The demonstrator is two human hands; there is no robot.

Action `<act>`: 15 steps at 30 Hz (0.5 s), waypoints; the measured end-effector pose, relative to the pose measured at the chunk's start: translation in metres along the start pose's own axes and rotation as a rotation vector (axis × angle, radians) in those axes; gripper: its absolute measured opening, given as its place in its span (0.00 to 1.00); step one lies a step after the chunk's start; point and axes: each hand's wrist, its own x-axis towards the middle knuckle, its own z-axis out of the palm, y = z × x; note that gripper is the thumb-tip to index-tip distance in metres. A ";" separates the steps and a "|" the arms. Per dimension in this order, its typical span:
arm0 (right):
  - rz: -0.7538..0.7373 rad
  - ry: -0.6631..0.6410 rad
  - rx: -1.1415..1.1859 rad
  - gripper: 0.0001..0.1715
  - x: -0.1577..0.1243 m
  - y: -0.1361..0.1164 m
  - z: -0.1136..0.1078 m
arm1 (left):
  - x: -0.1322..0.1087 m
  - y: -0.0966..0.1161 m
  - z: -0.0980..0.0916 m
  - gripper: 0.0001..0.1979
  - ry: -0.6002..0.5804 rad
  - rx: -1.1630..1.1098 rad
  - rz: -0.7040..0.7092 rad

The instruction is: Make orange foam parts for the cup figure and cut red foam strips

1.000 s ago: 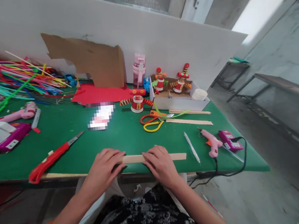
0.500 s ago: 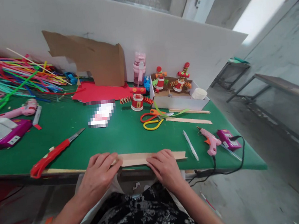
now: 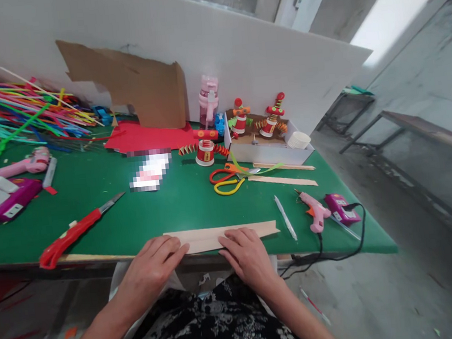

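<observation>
A beige paper strip (image 3: 203, 241) with a lengthwise crease lies along the table's front edge, its right end slightly split and raised. My left hand (image 3: 153, 267) holds it near the left end, with curled fingers on top and the thumb along the near side. My right hand (image 3: 247, 255) grips it right of the middle, fingers bent over the paper and thumb by the lower edge. The fingertips' undersides are hidden. Beyond the strip lie scissors (image 3: 227, 186) with red and yellow handles, beside two narrow paper strips (image 3: 286, 179).
A red-handled knife (image 3: 74, 233) lies at left, blade out. A white pen (image 3: 285, 217), a pink glue gun (image 3: 315, 211) and a purple power socket (image 3: 339, 207) are at right. Behind stand a paper-cup figure (image 3: 205, 153) and a white box (image 3: 270, 152) holding two more figures.
The strip has opened wider under my hands, and its left end now shows past my left fingers. The left thumb has straightened. The whole view has shifted slightly.
</observation>
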 end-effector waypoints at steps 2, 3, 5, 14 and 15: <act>0.003 0.000 0.002 0.12 0.001 -0.001 0.001 | 0.002 0.003 0.000 0.19 0.007 0.000 0.004; 0.000 -0.004 0.004 0.12 0.002 -0.002 0.002 | 0.004 0.005 0.000 0.18 0.007 -0.003 0.006; -0.014 -0.018 0.016 0.12 0.004 -0.005 0.003 | 0.009 0.009 0.002 0.16 0.001 -0.006 0.004; -0.038 -0.017 0.030 0.13 0.007 -0.018 0.009 | 0.013 0.022 0.010 0.16 -0.007 0.051 0.003; -0.038 -0.017 0.027 0.14 0.006 -0.018 0.010 | 0.011 0.022 0.010 0.16 -0.001 0.053 -0.003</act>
